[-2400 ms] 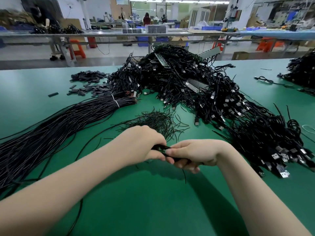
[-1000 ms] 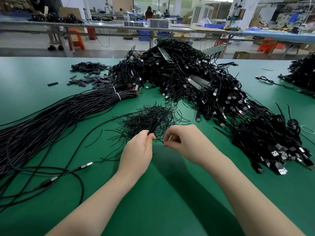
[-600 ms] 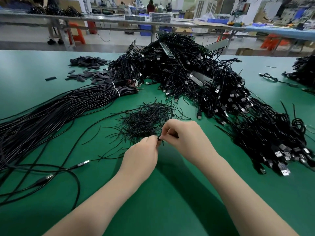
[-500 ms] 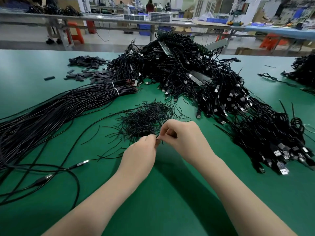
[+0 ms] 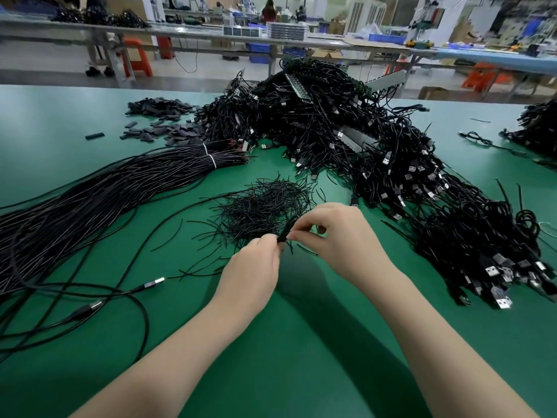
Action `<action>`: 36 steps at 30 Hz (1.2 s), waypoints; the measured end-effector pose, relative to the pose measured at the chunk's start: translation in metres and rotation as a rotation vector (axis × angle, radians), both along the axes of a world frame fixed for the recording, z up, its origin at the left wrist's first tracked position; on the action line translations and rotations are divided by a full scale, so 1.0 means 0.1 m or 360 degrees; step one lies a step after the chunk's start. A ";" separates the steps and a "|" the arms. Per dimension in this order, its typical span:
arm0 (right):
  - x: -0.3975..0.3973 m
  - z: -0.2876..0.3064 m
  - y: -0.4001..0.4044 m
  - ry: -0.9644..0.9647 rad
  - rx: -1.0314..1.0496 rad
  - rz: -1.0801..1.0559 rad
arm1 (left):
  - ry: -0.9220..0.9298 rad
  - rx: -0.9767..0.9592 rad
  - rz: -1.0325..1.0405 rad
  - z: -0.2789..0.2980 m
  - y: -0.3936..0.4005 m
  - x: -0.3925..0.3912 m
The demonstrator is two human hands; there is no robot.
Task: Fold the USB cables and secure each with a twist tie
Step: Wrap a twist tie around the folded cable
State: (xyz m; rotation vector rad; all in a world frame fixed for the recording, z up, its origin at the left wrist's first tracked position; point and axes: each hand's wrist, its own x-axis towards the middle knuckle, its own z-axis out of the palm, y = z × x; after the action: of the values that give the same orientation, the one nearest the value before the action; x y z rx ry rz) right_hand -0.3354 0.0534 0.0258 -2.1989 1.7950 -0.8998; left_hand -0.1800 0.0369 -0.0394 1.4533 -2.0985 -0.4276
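Observation:
My left hand (image 5: pixel 250 273) is shut on a short black bunch of twist ties (image 5: pixel 284 231) at the near edge of the loose twist tie pile (image 5: pixel 265 206). My right hand (image 5: pixel 340 236) pinches the top of that same bunch with thumb and forefinger. A loose USB cable (image 5: pixel 132 300) loops on the green table to the left of my left arm, its metal plug (image 5: pixel 154 282) lying flat. Another plug (image 5: pixel 90 307) lies further left. Neither hand holds a cable.
A long bundle of straight black cables (image 5: pixel 105 191), banded in white, stretches across the left. A big heap of USB cables (image 5: pixel 361 146) fills the centre and right. Small black pieces (image 5: pixel 162 128) lie at back left. Another cable pile (image 5: pixel 539 128) sits far right.
Both hands earlier gripped a folded cable nearer to me. They have moved up to the tie pile, and my right fingers have closed on the bunch held by my left hand.

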 end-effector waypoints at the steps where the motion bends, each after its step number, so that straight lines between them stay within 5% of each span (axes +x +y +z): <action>1: -0.01 0.01 0.00 -0.0046 -0.0003 0.0016 | 0.0056 0.0014 -0.0003 0.02 0.00 0.01; 7: -0.07 0.07 0.01 -0.0092 -0.0003 0.0089 | 0.0116 -0.0038 -0.0051 0.08 0.05 -0.01; 22: -0.16 0.13 0.01 0.0144 0.0030 0.0324 | -0.0599 -0.0641 -0.0014 0.21 0.17 -0.07; 26: -0.27 0.20 0.01 -0.0054 0.0263 0.0362 | -0.0537 -0.0724 -0.0238 0.21 0.14 -0.08; 31: -0.62 0.22 0.03 -0.0535 0.0998 0.0586 | -0.0265 -0.0615 -0.0911 0.19 0.20 -0.12; 36: -0.60 -0.06 -0.01 -0.1356 0.1205 0.0628 | 0.0490 -0.0116 -0.0907 0.09 0.24 -0.16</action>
State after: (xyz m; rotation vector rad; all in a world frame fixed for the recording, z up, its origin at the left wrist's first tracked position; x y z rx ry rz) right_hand -0.3956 0.0521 0.0194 -1.3023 0.9924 -0.7199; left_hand -0.1961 0.0605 -0.0303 0.6716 -2.2118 -0.7268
